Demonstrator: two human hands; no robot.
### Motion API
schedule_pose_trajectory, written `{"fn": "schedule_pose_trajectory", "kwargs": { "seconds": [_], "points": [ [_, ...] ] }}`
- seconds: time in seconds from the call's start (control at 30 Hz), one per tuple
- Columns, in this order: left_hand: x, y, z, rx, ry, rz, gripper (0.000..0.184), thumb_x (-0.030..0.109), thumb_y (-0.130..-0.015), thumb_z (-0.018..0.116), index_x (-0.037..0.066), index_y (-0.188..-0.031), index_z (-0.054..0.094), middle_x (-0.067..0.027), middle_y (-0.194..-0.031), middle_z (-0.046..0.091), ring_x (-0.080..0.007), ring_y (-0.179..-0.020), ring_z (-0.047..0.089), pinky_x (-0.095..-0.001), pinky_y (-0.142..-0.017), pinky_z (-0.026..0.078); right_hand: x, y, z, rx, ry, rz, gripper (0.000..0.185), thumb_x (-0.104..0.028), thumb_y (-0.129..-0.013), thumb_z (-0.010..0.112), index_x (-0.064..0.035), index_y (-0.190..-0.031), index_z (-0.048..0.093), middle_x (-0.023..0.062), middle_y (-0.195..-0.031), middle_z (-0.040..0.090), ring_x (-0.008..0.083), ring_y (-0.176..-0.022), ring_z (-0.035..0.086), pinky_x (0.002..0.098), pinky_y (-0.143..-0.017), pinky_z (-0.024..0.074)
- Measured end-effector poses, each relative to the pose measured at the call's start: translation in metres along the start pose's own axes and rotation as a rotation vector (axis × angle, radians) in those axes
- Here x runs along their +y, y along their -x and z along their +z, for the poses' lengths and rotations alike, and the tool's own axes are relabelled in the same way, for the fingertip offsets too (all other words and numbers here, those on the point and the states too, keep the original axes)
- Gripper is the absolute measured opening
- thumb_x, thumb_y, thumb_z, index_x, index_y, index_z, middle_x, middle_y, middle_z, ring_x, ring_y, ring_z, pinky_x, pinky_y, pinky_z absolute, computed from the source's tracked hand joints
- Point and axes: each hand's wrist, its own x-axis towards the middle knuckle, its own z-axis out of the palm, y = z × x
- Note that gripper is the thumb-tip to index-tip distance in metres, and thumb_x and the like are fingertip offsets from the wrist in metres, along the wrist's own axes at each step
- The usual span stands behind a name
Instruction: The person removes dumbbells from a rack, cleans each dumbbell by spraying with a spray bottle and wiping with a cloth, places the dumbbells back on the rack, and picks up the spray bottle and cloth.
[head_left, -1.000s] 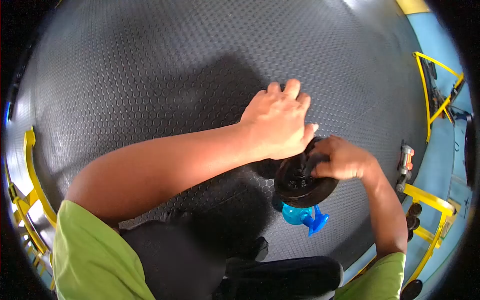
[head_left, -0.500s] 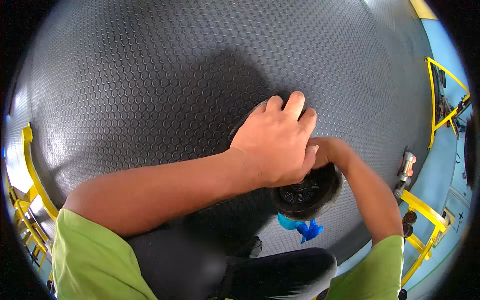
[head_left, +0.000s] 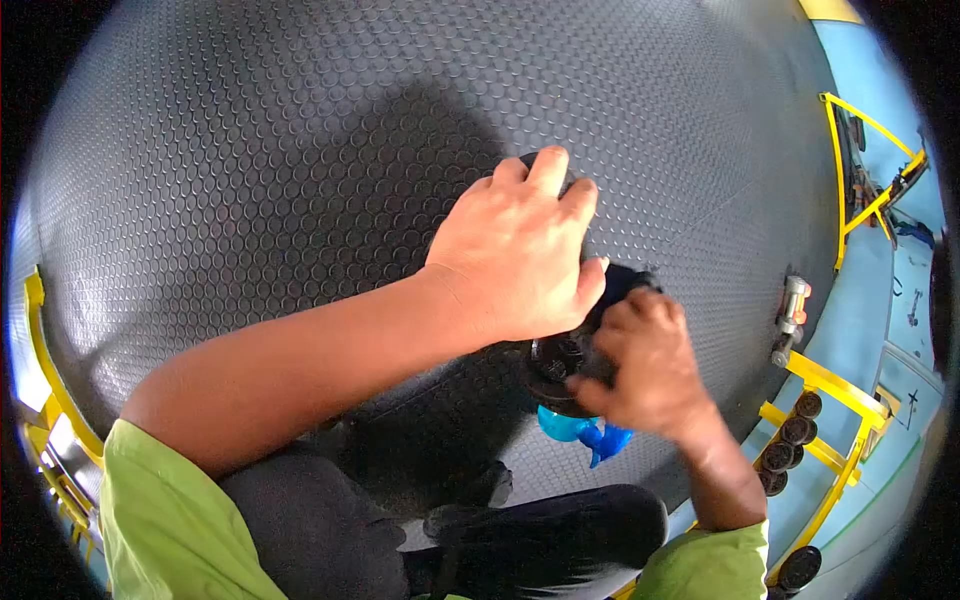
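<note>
My left hand point(head_left: 520, 245) lies over a black round weight, its fingers bent over the far edge and mostly covering it. Nearer to me and to the right is a black disc point(head_left: 556, 368), apparently part of the same weight. Beside that disc is my right hand point(head_left: 645, 365), blurred, with curled fingers and the thumb at the disc's face; its grip is unclear. A blue object point(head_left: 565, 424) with a rounded body and a flared end shows partly from under the disc's near edge.
Dark studded rubber flooring point(head_left: 250, 180) surrounds the hands. My bent leg point(head_left: 560, 530) is close in front. At the right stand a yellow rack point(head_left: 840, 385) with black discs, a silver-and-orange piece point(head_left: 793, 308) and another yellow frame point(head_left: 840, 170). A yellow frame point(head_left: 55, 370) is at the left.
My right hand has drawn back from behind my left hand toward the disc's right side. My left hand stays over the weight. The whole view has shifted slightly.
</note>
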Motion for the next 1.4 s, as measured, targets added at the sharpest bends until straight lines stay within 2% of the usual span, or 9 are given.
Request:
{"fn": "schedule_pose_trajectory", "kwargs": {
  "seconds": [0.23,0.43,0.5,0.63,0.77,0.97,1.1,1.17,1.4],
  "points": [
    [0.000,0.013,0.001,0.055,-0.056,0.001,0.053,0.037,-0.080,0.066,0.005,-0.122,0.057,-0.0184,-0.127,0.050,-0.0376,-0.107,0.057,-0.0454,-0.091,0.050,-0.041,0.020,0.030,0.065,-0.077,-0.178,0.031,-0.035,-0.061,0.071,-0.0079,-0.073,0.063,0.0071,-0.084,0.057,0.0258,-0.096,0.050,0.0431,-0.082,0.0385],
    [0.005,0.016,-0.003,0.054,-0.132,0.007,0.056,0.042,-0.082,0.063,0.005,-0.124,0.057,-0.0191,-0.128,0.049,-0.0362,-0.108,0.056,-0.0475,-0.094,0.046,-0.046,0.068,0.000,-0.141,-0.910,-0.219,0.024,-0.025,-0.073,0.073,-0.0034,-0.073,0.062,0.0111,-0.072,0.058,0.0322,-0.078,0.055,0.0427,-0.067,0.0437],
    [0.009,0.015,-0.003,0.048,-0.199,0.002,0.056,0.044,-0.081,0.066,0.009,-0.124,0.058,-0.0156,-0.131,0.048,-0.0343,-0.117,0.049,-0.0479,-0.101,0.039,-0.041,0.098,-0.013,-0.009,-0.830,-0.188,0.025,-0.025,-0.077,0.073,-0.0026,-0.073,0.062,0.0126,-0.074,0.061,0.0320,-0.074,0.057,0.0422,-0.066,0.0445],
    [0.012,0.013,0.005,0.148,-0.441,0.150,0.064,0.050,-0.080,0.065,0.004,-0.125,0.058,-0.0215,-0.133,0.045,-0.0362,-0.127,0.037,-0.0510,-0.107,0.024,-0.013,0.129,-0.028,0.464,-0.916,0.601,0.030,-0.030,-0.084,0.067,-0.0004,-0.086,0.065,0.0099,-0.074,0.064,0.0179,-0.064,0.059,0.0363,-0.060,0.0468],
    [0.109,0.002,-0.010,-0.332,-0.224,0.094,0.077,0.062,-0.076,0.065,0.003,-0.126,0.058,-0.0232,-0.127,0.053,-0.0374,-0.123,0.047,-0.0490,-0.104,0.034,0.062,0.096,-0.003,0.920,-1.567,0.659,0.035,-0.032,-0.087,0.062,0.0029,-0.085,0.065,0.0105,-0.077,0.064,0.0169,-0.065,0.059,0.0356,-0.060,0.0479],
    [0.149,0.017,0.054,-0.631,-0.267,-0.105,0.110,0.053,-0.067,0.078,-0.011,-0.139,0.024,-0.0304,-0.131,0.050,-0.0395,-0.121,0.052,-0.0438,-0.101,0.044,0.097,0.038,0.093,0.721,-1.585,0.848,0.058,-0.044,-0.090,0.052,0.0097,-0.109,0.063,0.0236,-0.110,0.066,0.0318,-0.099,0.063,0.0422,-0.086,0.0473],
    [0.148,0.032,0.066,-0.490,-0.189,-0.344,0.096,0.044,-0.061,0.082,-0.012,-0.125,0.038,-0.0287,-0.117,0.060,-0.0380,-0.110,0.060,-0.0409,-0.096,0.048,0.075,0.020,0.120,0.576,-1.605,0.936,0.071,-0.052,-0.090,0.046,0.0096,-0.124,0.055,0.0276,-0.130,0.054,0.0374,-0.122,0.053,0.0423,-0.099,0.0411],
    [0.153,0.033,0.069,-0.450,-0.215,-0.343,0.094,0.042,-0.060,0.082,-0.014,-0.123,0.040,-0.0280,-0.115,0.061,-0.0368,-0.110,0.061,-0.0404,-0.095,0.049,0.084,0.005,0.138,0.653,-1.665,0.920,0.064,-0.052,-0.091,0.047,0.0053,-0.116,0.060,0.0208,-0.110,0.064,0.0290,-0.091,0.064,0.0427,-0.082,0.0493],
    [0.160,0.029,0.062,-0.481,-0.258,-0.358,0.086,0.037,-0.063,0.082,-0.014,-0.121,0.043,-0.0294,-0.116,0.060,-0.0366,-0.111,0.060,-0.0395,-0.095,0.048,0.065,0.031,0.106,0.586,-1.910,0.847,0.068,-0.047,-0.087,0.049,0.0072,-0.127,0.054,0.0219,-0.130,0.056,0.0328,-0.117,0.057,0.0414,-0.098,0.0413]
  ]
}}
